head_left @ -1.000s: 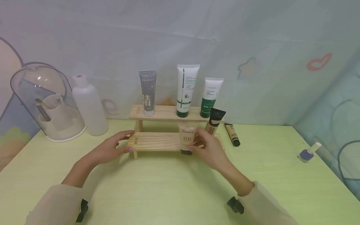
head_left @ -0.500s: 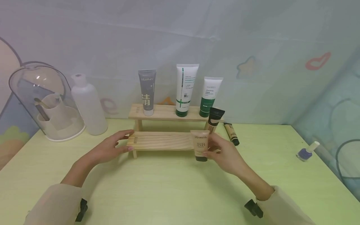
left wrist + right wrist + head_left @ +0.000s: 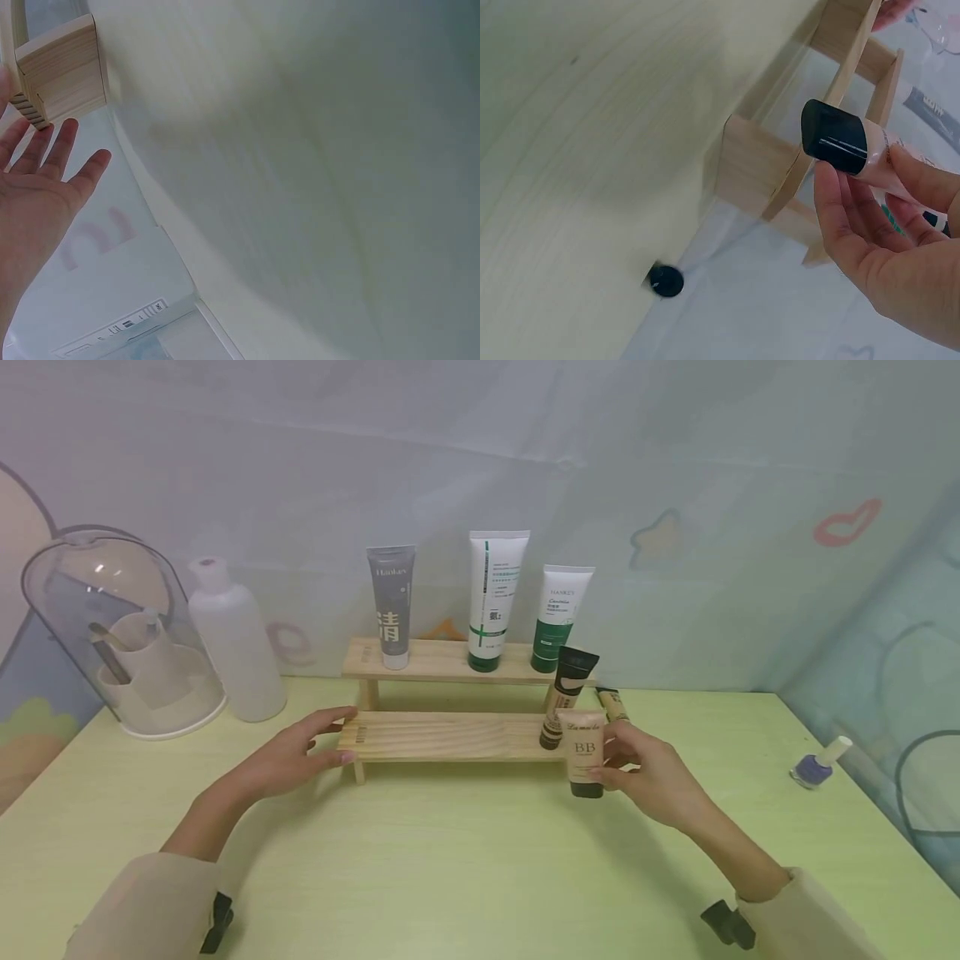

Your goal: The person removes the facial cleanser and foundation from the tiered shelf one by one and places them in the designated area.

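In the head view my right hand (image 3: 652, 774) pinches a beige BB cream tube (image 3: 583, 747), upright with its black cap down, in front of the right end of the lower tier. The right wrist view shows the black cap (image 3: 835, 137) pointing away from my fingers. My left hand (image 3: 288, 753) touches the left end of the two-tier wooden shelf (image 3: 435, 739), thumb at the front corner and forefinger at the back; the left wrist view shows its fingers (image 3: 60, 150) nearly straight. A black-topped tan tube (image 3: 564, 693) stands on the lower tier, just behind the BB cream.
On the upper tier stand a grey tube (image 3: 392, 610), a tall white tube (image 3: 495, 597) and a white-and-green tube (image 3: 561, 618). A small yellow tube (image 3: 611, 703) lies right of the shelf, and purple nail polish (image 3: 817, 766) farther right. A white bottle (image 3: 238, 647) and domed organizer (image 3: 127, 643) stand left.
My right hand has carried the BB cream tube rightward and toward me, away from the lower tier's front, uncovering more of the black-topped tube. My left hand has stayed at the shelf's left end.
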Available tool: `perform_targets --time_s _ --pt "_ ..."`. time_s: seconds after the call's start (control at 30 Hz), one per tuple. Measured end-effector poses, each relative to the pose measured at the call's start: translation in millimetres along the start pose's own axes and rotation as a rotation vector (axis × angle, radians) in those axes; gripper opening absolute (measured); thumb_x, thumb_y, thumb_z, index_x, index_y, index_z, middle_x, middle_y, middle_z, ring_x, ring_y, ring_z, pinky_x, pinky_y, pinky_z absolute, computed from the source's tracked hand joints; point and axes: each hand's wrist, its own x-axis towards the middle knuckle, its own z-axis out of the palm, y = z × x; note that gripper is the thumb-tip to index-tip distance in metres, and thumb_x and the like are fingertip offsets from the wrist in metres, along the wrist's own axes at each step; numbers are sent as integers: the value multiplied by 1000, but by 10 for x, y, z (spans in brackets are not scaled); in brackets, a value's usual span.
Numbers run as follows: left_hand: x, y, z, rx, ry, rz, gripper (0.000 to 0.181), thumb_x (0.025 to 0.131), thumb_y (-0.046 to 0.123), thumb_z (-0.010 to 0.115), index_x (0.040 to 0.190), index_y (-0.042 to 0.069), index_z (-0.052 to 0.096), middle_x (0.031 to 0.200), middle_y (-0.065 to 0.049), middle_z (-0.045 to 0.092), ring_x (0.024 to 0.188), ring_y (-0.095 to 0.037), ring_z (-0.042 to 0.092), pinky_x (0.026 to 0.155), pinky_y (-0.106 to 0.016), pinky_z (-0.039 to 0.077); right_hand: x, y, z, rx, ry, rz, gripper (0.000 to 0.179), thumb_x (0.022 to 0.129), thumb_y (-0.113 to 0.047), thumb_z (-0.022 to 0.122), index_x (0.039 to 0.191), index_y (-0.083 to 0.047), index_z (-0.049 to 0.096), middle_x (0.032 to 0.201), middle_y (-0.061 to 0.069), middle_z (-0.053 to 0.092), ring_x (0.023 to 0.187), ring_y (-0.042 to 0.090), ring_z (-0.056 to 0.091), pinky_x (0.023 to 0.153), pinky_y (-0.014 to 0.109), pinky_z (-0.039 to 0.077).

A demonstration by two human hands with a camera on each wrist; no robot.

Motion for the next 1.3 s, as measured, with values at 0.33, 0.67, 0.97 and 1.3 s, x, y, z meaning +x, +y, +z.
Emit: perform_targets --time_s 0.33,0.67,0.97,1.3 --pt "2 -9 -1 -8 2 10 63 92 26 56 140 -2 27 142 -22 29 127 -43 29 99 -62 23 -26 198 -251 73 -6 41 32 83 6 60 113 3 48 102 21 60 87 29 61 62 33 54" --pt "1 -4 7 -17 7 7 63 92 26 56 140 -3 27 142 -22 29 127 -43 29 99 -62 22 12 388 -417 76 -7 82 39 87 2 57 122 3 40 100 22 60 88 30 60 61 33 54" --pt "-1 -9 16 -15 10 10 62 92 26 56 140 -3 28 142 -22 29 127 -44 29 98 -63 23 64 617 -550 96 0 114 43 89 0 55 127 4 35 99 23 58 85 27 60 62 32 54" --pt "1 -3 8 -12 10 5 63 92 26 56 140 -2 28 142 -22 29 127 -43 28 98 -63 22 133 867 -638 152 17 177 51 92 -12 55 133 4 29 102 22 51 83 19 58 64 33 55"
